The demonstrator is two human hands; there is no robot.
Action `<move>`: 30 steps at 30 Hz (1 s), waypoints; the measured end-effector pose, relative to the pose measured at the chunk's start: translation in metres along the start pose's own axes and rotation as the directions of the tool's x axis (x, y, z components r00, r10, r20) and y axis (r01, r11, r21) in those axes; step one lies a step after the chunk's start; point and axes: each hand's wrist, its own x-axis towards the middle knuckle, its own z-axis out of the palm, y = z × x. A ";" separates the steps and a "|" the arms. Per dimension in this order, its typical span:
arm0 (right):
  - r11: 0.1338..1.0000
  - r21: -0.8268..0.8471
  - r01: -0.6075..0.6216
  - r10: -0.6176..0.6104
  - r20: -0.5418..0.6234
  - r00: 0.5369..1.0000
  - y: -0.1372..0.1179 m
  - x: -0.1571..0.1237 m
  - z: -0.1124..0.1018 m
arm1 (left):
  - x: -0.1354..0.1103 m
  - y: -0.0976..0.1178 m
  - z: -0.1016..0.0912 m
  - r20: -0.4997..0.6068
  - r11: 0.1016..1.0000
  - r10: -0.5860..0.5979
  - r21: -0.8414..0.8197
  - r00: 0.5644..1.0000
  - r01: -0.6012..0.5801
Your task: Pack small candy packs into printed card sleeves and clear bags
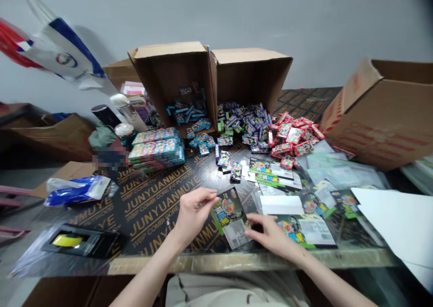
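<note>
Between my hands is a flat black-and-green printed card (232, 219), tilted just above the table's near edge. My left hand (196, 214) is closed, thumb and fingers pinched at the card's upper left edge. From the other side, my right hand (270, 235) grips the card's right edge with its fingers curled. Beside the right hand, more printed cards (318, 230) of the same design lie overlapping, with a white folded piece (281, 205) among them. A few small dark boxes (236, 171) lie just beyond the held card.
Two tipped cartons (250, 54) spill blue small boxes (189, 113) and purple ones (255, 122); red small boxes (294, 133) are heaped alongside. Stacked blue packs (157, 149) stand left, near a tape dispenser (81, 241). Clear plastic sleeves (338, 171), white paper (399, 221) and another carton (379, 113) occupy the right.
</note>
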 end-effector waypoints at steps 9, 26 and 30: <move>0.821 -0.517 0.241 -0.278 0.006 0.960 -0.034 0.135 0.035 | -0.054 -0.093 -0.051 -0.505 0.788 -0.616 -0.403 0.605 0.465; 0.708 -0.702 0.076 -0.135 -0.030 0.990 -0.069 0.260 0.038 | -0.059 -0.086 -0.052 -0.238 0.906 -0.252 0.282 0.938 0.315; 0.812 -0.561 0.158 -0.037 0.220 0.975 -0.072 0.209 0.024 | -0.030 -0.072 -0.031 -0.089 0.869 -0.472 -0.216 0.877 0.446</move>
